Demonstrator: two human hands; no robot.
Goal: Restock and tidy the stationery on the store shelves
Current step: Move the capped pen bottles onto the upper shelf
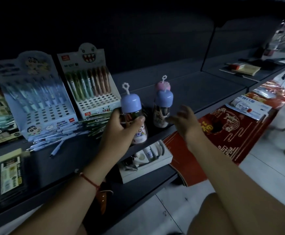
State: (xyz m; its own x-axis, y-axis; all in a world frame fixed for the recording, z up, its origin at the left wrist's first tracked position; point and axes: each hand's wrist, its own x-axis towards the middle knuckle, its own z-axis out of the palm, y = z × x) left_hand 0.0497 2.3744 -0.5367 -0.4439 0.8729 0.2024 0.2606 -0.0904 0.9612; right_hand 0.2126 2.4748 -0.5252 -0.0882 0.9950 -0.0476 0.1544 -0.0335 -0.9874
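My left hand (121, 128) grips a clear bottle with a blue dome cap (130, 103) and a white loop on top, holding it at the front edge of the dark shelf (197, 89). A second blue-capped bottle (163, 99) stands on the shelf just to the right. Behind it stands a pink-capped bottle (162, 85), mostly hidden. My right hand (182, 119) hovers with fingers spread right beside the second bottle, holding nothing.
Two cardboard pen display stands (36, 92) (90, 85) sit at the shelf's left, with loose pens (56, 138) piled in front. A white box of small items (146, 160) lies on the lower shelf. Red decorated paper goods (223, 133) lie to the right.
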